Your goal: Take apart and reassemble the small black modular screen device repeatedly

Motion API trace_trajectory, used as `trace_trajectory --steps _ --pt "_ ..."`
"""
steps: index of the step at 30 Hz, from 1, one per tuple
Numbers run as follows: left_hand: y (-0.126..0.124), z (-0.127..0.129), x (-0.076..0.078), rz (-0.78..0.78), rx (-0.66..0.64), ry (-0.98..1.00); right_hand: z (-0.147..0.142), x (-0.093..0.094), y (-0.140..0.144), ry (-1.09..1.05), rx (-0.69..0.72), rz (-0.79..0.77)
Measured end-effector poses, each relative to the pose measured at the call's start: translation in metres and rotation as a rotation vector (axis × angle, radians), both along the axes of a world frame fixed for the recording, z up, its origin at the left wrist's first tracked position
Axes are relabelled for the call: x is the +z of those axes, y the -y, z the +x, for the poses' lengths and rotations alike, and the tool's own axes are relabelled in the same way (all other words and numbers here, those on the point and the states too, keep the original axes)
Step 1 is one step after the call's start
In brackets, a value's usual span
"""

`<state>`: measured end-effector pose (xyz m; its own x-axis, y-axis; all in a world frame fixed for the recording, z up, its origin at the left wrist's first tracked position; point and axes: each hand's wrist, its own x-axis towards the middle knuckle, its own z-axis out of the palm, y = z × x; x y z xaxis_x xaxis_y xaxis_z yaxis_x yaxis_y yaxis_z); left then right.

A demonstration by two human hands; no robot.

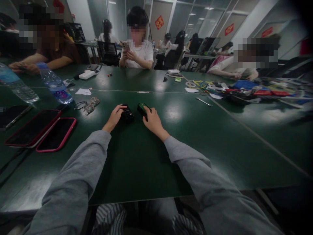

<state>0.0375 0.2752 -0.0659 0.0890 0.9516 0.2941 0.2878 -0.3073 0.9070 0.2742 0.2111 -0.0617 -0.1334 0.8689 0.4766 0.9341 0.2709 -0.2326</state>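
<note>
Two small dark devices lie side by side on the dark green table (166,176). My left hand (114,118) grips the left edge of a black handheld device with small pale marks like buttons (128,115); its fingers reach over the top. Just to the right, my right hand (153,121) holds a black case with a green face, perhaps a circuit board (141,105). One finger of that hand presses on the green face, and part of the case is hidden under the hand. The devices are apart from each other.
To the left are phones in red (34,129) and pink (56,134) cases, glasses (91,106) and two water bottles, one with a blue cap (54,83). A wrench-like metal tool (204,101) and a cable pile (254,91) lie right. Several people sit around.
</note>
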Motion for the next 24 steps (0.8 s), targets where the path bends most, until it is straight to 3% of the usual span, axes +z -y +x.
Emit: trace_trajectory --steps 5,8,14,20,24 --pt "0.002 0.012 0.002 0.008 -0.08 -0.02 0.0 0.001 0.003 -0.086 0.285 -0.037" --pt "-0.001 0.01 -0.001 0.018 -0.099 0.034 0.001 0.007 0.01 -0.108 0.37 -0.071" --pt "-0.007 0.009 -0.01 0.042 -0.09 0.048 0.002 0.014 0.016 -0.083 0.352 -0.098" --pt "-0.009 0.007 -0.016 0.112 -0.12 -0.083 0.003 0.01 0.012 -0.075 0.351 -0.079" --pt "-0.009 0.005 -0.017 0.142 -0.066 -0.115 0.003 0.009 0.01 -0.066 0.359 -0.067"
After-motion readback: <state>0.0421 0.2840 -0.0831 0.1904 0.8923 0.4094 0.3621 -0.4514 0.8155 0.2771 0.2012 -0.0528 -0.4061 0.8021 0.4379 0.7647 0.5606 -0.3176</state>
